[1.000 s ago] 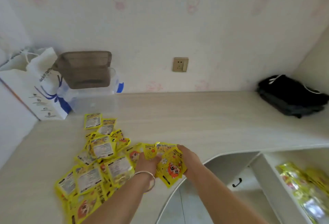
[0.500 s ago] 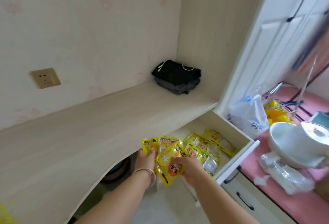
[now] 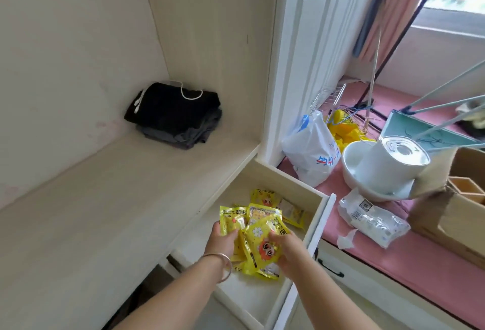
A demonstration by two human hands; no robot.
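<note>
Yellow snack packets bunched over open drawer, left hand and right hand both gripping them

Head-worn wide view, angled forward and down; close above left hand, right hand, packets, over drawer at right end of desk

Folded black and grey clothes lie on the pale wooden desk, and a white plastic bag stands on the pink cushion.
</note>
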